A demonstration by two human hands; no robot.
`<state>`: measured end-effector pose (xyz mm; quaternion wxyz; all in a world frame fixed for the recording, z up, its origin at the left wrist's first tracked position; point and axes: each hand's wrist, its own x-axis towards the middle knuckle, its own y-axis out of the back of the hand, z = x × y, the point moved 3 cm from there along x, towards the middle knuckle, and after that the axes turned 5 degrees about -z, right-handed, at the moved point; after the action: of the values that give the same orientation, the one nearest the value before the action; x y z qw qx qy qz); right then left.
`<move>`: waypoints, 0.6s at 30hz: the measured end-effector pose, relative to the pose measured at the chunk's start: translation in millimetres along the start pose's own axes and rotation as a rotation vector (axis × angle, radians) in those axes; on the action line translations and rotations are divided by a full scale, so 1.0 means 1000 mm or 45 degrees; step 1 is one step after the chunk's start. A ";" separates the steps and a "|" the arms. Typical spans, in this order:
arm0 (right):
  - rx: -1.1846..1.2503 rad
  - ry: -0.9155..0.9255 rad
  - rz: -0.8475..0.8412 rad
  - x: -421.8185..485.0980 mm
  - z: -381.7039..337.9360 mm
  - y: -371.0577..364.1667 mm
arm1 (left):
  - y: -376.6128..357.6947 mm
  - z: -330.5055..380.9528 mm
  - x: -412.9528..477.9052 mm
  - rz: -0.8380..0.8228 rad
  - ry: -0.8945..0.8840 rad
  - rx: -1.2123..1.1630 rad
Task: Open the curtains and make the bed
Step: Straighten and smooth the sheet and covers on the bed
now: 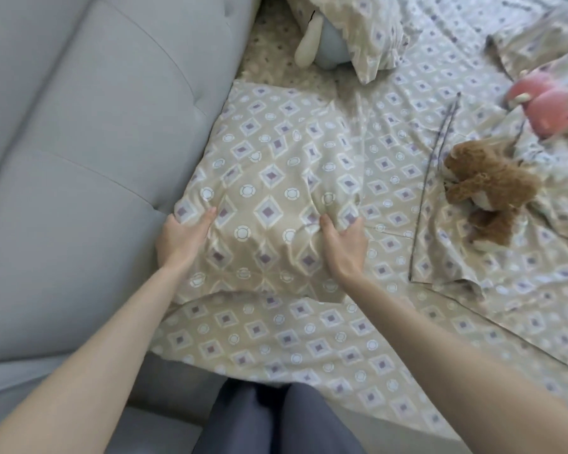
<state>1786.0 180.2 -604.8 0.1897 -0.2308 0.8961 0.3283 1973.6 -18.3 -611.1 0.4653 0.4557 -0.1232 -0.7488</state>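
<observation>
Grey padded upholstery, the headboard (79, 132), fills the nine o'clock side of the view, its stitched panels running up toward eleven. Against its edge lies the pillow (269, 198), in a beige case printed with diamonds and small rings, sitting at the centre of the frame on the bed sheet (309, 348) of the same print. The left hand (181, 240) grips the pillow's near left corner, thumb on top of the fabric and the other fingers wrapped out of sight beneath the edge. The right hand (343, 244) grips the near right corner, thumb pressed into a bunched fold and fingers curled round the side of the case. Both forearms reach in from six o'clock, above the person's dark-clad legs (276, 421).

At twelve o'clock a second pillow (358, 31) rests over a pale blue and cream plush toy (322, 40). Toward three o'clock a rumpled duvet (492, 263) in the same pattern lies across the sheet, with a brown teddy bear (492, 191) on it. At two o'clock a pink plush toy (548, 106) sits near the frame's edge, on the duvet.
</observation>
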 end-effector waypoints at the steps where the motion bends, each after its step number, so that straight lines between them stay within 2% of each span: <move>1: -0.006 -0.008 -0.019 -0.014 0.007 -0.002 | 0.006 -0.009 -0.009 0.003 -0.004 0.049; 3: -0.029 -0.035 -0.103 -0.044 0.028 -0.009 | 0.017 -0.034 -0.029 0.028 0.018 0.208; 5: -0.132 -0.091 -0.297 -0.065 0.057 -0.019 | 0.026 -0.060 -0.044 0.063 0.014 0.417; 7: -0.318 -0.204 -0.551 -0.077 0.086 -0.027 | 0.031 -0.082 -0.053 0.087 -0.106 0.677; 9: -0.445 -0.307 -0.702 -0.080 0.102 -0.030 | 0.029 -0.096 -0.057 0.092 -0.244 0.877; 11: -0.478 -0.310 -0.672 -0.077 0.104 -0.030 | 0.022 -0.099 -0.063 0.049 -0.328 0.928; 14: -0.506 -0.104 -0.565 -0.066 0.086 -0.034 | 0.009 -0.086 -0.060 -0.010 -0.439 0.891; 18: -0.781 0.187 -0.558 -0.044 0.054 -0.046 | -0.012 -0.051 -0.041 -0.043 -0.555 0.901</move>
<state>1856.9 198.2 -644.6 0.1127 -0.4859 0.6968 0.5155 2013.6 33.9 -623.7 0.2307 0.4203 -0.4611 -0.7467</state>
